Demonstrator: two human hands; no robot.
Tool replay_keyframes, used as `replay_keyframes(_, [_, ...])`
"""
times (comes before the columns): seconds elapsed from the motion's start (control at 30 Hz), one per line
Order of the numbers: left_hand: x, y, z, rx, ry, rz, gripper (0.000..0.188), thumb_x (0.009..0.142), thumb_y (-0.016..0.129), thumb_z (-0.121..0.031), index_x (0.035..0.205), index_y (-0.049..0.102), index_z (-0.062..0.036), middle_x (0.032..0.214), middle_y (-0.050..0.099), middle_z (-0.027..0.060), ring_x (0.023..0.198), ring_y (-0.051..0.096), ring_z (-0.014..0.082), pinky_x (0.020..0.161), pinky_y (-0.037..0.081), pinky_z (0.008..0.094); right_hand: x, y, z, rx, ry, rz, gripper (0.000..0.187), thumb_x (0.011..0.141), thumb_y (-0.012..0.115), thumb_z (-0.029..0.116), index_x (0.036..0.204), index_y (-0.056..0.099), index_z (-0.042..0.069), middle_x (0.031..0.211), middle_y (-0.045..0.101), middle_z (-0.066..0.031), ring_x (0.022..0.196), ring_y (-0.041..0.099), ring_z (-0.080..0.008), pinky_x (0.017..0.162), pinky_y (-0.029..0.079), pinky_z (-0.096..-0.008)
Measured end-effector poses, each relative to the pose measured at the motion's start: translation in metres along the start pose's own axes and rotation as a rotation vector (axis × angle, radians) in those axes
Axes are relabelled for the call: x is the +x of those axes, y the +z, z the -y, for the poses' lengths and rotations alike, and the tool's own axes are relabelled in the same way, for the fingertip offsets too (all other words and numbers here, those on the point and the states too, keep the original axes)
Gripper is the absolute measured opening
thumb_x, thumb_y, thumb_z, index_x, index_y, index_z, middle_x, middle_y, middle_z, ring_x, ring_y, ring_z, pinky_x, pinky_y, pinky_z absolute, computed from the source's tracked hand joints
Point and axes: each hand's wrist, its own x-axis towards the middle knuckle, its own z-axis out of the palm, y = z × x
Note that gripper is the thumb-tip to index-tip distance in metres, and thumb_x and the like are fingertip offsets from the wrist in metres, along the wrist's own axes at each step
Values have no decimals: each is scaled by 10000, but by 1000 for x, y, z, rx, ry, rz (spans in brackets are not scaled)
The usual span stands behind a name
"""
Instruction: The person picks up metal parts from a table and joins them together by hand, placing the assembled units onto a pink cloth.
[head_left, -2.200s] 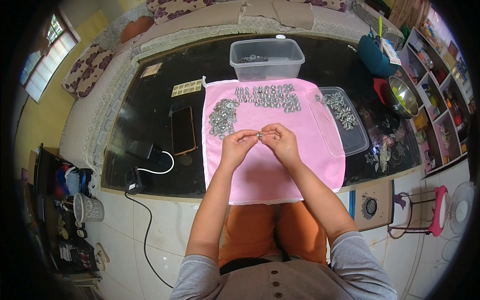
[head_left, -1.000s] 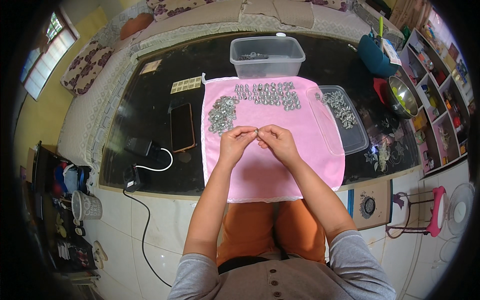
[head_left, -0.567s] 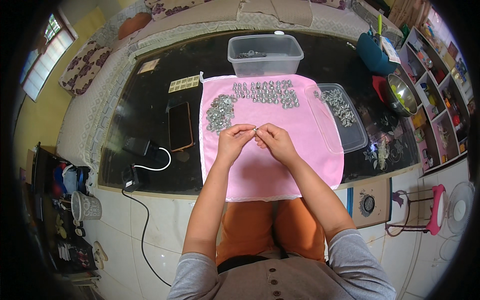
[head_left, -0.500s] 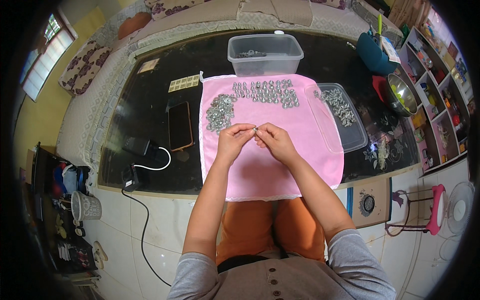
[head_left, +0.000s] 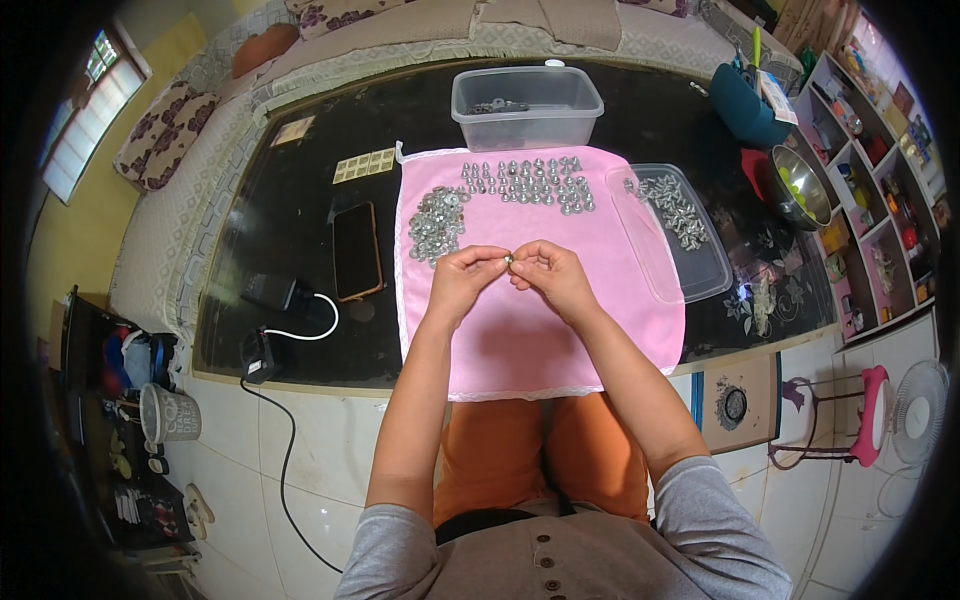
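Observation:
Over the middle of a pink cloth (head_left: 560,330), the fingertips of my left hand (head_left: 460,285) and my right hand (head_left: 555,280) meet in a pinch. Between them is a small shiny metal piece (head_left: 510,258), mostly covered by the fingers; it looks like a screw with a washer. Beyond my left hand lies a loose pile of silver washers (head_left: 436,226). Rows of upright screws standing on washers (head_left: 530,183) fill the far part of the cloth. To the right, a clear plastic lid (head_left: 712,270) holds a heap of silver screws (head_left: 680,212).
A clear plastic tub (head_left: 528,122) with dark bits inside stands behind the cloth. On the dark table (head_left: 300,350) at left are a phone (head_left: 358,252), a charger with a white cable (head_left: 275,293) and a card sheet (head_left: 364,166). A metal bowl (head_left: 798,188) sits far right.
Both hands stay pinched together over the cloth, with only a slight shift of the fingers around the small metal piece. The whole view has moved a little.

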Motion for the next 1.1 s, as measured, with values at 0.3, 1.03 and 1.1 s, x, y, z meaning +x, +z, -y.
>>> replay_keyframes(0.3, [0, 0, 0, -9, -31, 6, 136, 751, 570, 18, 883, 565, 51, 802, 593, 90, 728, 574, 126, 670, 484, 210, 1, -2, 2, 115, -9, 2, 132, 736, 591, 10, 841, 514, -12, 716, 556, -52, 630, 523, -83, 565, 435, -186])
replay_keyframes(1.03, [-1, 2, 0, -63, -11, 26, 134, 746, 582, 5, 876, 572, 41, 804, 597, 87, 722, 573, 122, 670, 485, 213, -1, -1, 5, 78, 48, -49, 105, 754, 590, 55, 815, 549, -21, 717, 584, -82, 622, 552, -103, 560, 457, -200])
replay_keyframes(1.1, [-1, 2, 1, -62, -1, 25, 131, 744, 578, 19, 873, 576, 43, 804, 596, 89, 729, 574, 123, 681, 486, 213, -1, -2, 5, 71, 58, -55, 104, 759, 589, 63, 809, 553, -22, 717, 585, -84, 616, 552, -105, 557, 458, -203])
